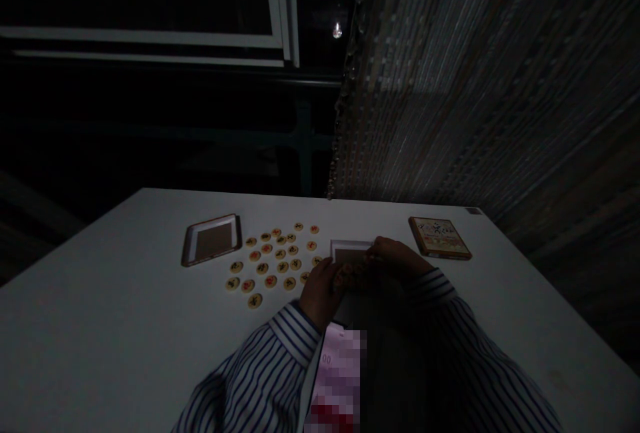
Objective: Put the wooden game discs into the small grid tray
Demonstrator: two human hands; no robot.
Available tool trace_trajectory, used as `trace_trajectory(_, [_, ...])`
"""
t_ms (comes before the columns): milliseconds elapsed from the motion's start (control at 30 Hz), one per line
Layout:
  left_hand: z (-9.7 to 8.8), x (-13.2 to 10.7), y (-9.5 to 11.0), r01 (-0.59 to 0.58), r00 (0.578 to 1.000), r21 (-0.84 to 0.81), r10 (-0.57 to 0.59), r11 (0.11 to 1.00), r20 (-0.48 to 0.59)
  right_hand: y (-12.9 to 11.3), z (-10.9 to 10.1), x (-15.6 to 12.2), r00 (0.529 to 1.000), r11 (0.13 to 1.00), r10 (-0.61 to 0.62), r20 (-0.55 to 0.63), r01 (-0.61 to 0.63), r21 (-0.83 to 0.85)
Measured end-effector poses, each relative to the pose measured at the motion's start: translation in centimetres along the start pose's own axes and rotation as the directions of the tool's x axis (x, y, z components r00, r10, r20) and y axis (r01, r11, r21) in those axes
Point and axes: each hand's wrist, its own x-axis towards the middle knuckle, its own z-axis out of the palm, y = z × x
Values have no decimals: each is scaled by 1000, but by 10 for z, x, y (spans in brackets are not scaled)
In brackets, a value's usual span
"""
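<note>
An open shallow box (345, 244) with a pale rim lies before me, between my hands. Several round Chinese chess pieces (349, 275) show dimly in its near part. My left hand (320, 291) is closed around the box's left side. At the far right corner is my right hand (395, 257), its fingers curled in by the rim and the pieces; shadow hides what they grip. Left of the box, many more chess pieces (283, 267) with red or black characters lie flat and loosely spread, apart from one another.
An empty box half (189, 256) lies at the left. At the right is a closed box (441, 238) with a printed lid. A lit phone (336, 373) is below my hands. The white table (125, 326) ends before a bead curtain (415, 119) and a dark window.
</note>
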Motion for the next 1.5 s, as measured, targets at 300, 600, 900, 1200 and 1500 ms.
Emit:
trace_trajectory(300, [-3, 1, 2, -14, 1000, 3, 14, 1000, 1, 3, 2, 0, 1000, 1000, -7, -12, 7, -18])
trace_trajectory(600, [0, 1, -1, -3, 1000, 2, 3, 1000, 2, 1, -2, -1, 1000, 1000, 4, -15, -5, -20])
trace_trajectory(900, [-6, 2, 7, 32, 999, 7, -32, 999, 37, -6, -17, -8, 997, 998, 57, -60, -59, -29])
trace_trajectory(1200, [-5, 1, 5, 14, 1000, 13, -14, 1000, 17, -4, -15, -7, 996, 998, 43, -72, -46, -40])
trace_trajectory(1500, [-7, 3, 9, 7, 999, 20, -6, 1000, -53, -8, -18, -8, 996, 998, 41, -81, -45, -52])
